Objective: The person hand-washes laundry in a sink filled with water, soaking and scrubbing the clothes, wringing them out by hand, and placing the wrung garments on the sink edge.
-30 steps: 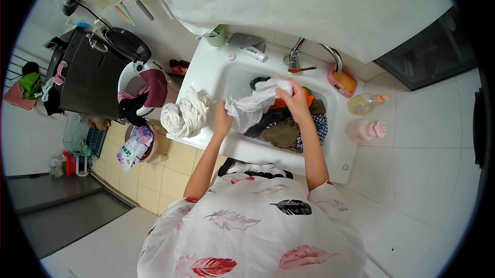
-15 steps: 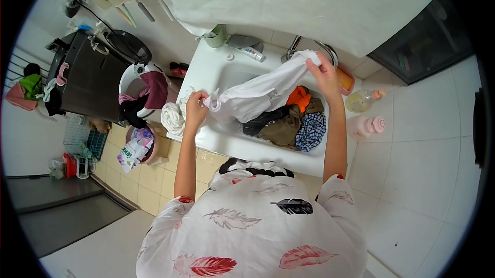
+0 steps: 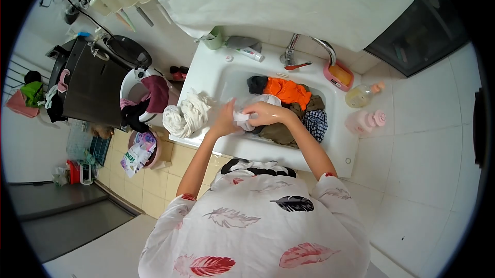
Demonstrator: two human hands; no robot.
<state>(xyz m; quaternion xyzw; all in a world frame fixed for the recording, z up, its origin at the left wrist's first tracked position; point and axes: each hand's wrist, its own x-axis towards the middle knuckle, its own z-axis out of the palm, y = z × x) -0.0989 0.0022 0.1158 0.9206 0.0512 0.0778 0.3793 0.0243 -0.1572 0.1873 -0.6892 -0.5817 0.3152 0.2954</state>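
Over the left part of the white sink (image 3: pixel 337 155), both hands are close together on a bunched white cloth (image 3: pixel 245 121). My left hand (image 3: pixel 225 119) grips its left side, and my right hand (image 3: pixel 267 113) has its fingers closed on the right side. Part of the cloth hangs down behind my right hand. In the basin lie an orange cloth (image 3: pixel 289 92), a dark cloth (image 3: pixel 256 85), an olive cloth (image 3: pixel 278 133) and a blue checked cloth (image 3: pixel 315 124). A twisted white cloth bundle (image 3: pixel 188 114) rests on the left ledge of the sink.
Behind the basin stand a chrome faucet (image 3: pixel 290 57) and a pink soap dish (image 3: pixel 339 76). Two pump bottles, one yellowish (image 3: pixel 359 96) and one pink (image 3: pixel 367 120), are at the right. A toothpaste tube (image 3: pixel 251 54) lies on the back ledge; a bucket with clothes (image 3: pixel 139 92) is at the left.
The white cloth, stretched wide between my hands half a second ago, is now gathered low in a small bunch. Both hands have come together, uncovering the orange cloth and faucet.
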